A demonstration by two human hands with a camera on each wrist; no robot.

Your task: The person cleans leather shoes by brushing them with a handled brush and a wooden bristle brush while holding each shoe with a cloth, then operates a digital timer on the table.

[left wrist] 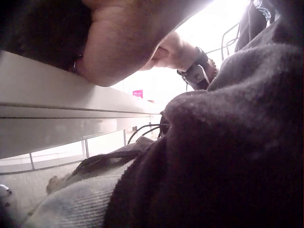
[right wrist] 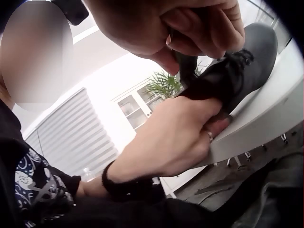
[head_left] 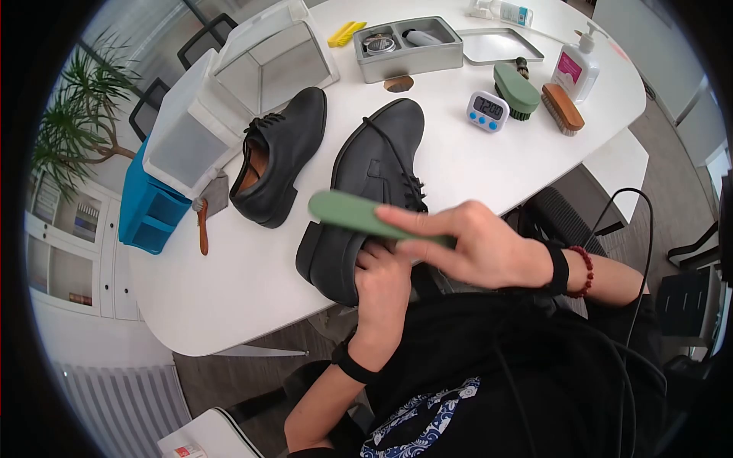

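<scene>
A black lace-up shoe [head_left: 324, 263] lies on the white table at its near edge, toe pointing away. The left hand [head_left: 382, 290] grips it at the opening, some fingers hidden inside; in the right wrist view this hand [right wrist: 175, 135] holds the shoe [right wrist: 259, 52] from below. Above the shoe's heel part, the right hand [head_left: 489, 248] pinches a green-backed brush [head_left: 347, 214], slightly blurred, its bristles hidden. In the right wrist view the right hand [right wrist: 190, 28] has curled fingers. A second black shoe [head_left: 294, 153] stands to the left.
A silver tin [head_left: 412, 69] with compartments, a timer [head_left: 487, 111], another green brush [head_left: 517, 91], a wooden brush [head_left: 563, 109] and a pump bottle [head_left: 576, 65] stand at the back. Clear boxes [head_left: 195, 130], a blue holder [head_left: 153, 202] and a small wooden-handled brush [head_left: 202, 229] are at left.
</scene>
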